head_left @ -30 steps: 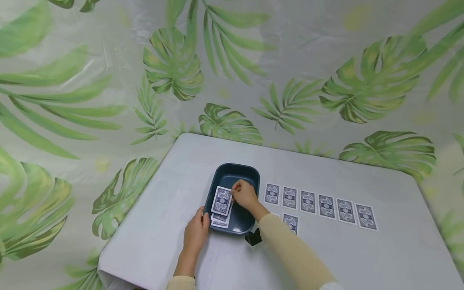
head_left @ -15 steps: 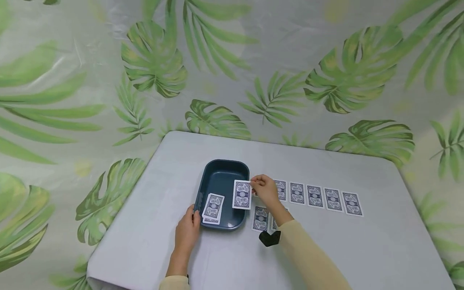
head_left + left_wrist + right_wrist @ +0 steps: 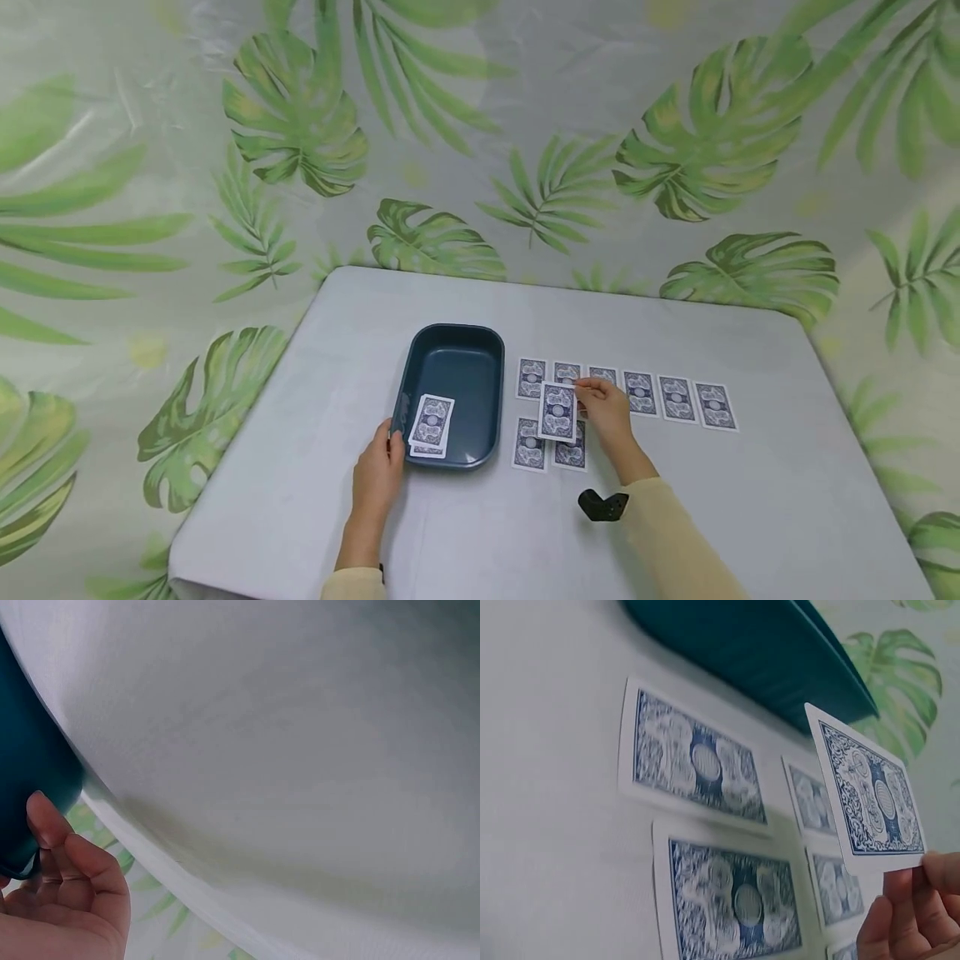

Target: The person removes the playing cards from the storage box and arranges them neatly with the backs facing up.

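Note:
My right hand pinches a blue-backed playing card at its right edge. The card is held above the laid-out cards, partly covering several of them in the head view. In the right wrist view, thumb and fingers grip one corner of this card, its patterned back showing. My left hand holds the near left rim of a dark teal tray. A few overlapping playing cards lie back up in the tray's near left part. The left wrist view shows fingers curled at the tray's edge.
Right of the tray, a back row of several cards lies back up on the white tablecloth. Two more, a left card and a right card, form a front row. A leaf-patterned sheet hangs behind.
The right hand has carried the card from over the tray rightward, past its rim, to above the laid-out cards. The left hand keeps its grip on the tray. The head view has shifted.

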The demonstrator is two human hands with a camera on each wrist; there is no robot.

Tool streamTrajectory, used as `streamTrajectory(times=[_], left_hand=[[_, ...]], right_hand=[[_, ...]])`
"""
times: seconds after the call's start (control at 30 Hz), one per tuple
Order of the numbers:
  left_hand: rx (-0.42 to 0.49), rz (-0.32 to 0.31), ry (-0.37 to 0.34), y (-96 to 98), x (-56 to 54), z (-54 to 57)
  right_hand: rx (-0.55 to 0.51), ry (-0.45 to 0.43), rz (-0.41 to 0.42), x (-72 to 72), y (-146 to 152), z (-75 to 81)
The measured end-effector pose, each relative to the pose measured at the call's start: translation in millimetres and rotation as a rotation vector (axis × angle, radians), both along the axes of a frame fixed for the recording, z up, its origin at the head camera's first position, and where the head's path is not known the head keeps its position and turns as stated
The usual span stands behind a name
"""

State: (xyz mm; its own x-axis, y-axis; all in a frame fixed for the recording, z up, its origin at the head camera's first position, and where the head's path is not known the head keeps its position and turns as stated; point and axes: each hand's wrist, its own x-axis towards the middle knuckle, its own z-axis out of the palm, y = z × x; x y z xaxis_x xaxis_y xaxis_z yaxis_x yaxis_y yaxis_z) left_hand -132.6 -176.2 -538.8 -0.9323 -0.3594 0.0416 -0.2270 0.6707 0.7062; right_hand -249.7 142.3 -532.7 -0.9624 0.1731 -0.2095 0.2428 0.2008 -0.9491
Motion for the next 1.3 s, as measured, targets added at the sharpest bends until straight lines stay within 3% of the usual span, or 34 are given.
streamTrajectory(times=[0.33,0.63,0.8,1.3], left_hand=[[-0.006,0.001,-0.011,-1.8,0.4,1.3],[-0.004,-0.004,-0.022,0.1,0.2,3.7],[-0.003,-0.011,-0.026,1.7,0.1,2.2],[0.005,-0.002,-0.037,2.3,-0.8,1.8]], right_hand=[[0.054,-0.019,-0.070,9.8,32.6,-15.4],[0.283,0.014,-0.188,25.4,54.4,-26.3],[0.324,0.000,-0.254,30.8,59.7,-31.7],[0.361,0.037,-0.262,31.1,61.6,-38.3]])
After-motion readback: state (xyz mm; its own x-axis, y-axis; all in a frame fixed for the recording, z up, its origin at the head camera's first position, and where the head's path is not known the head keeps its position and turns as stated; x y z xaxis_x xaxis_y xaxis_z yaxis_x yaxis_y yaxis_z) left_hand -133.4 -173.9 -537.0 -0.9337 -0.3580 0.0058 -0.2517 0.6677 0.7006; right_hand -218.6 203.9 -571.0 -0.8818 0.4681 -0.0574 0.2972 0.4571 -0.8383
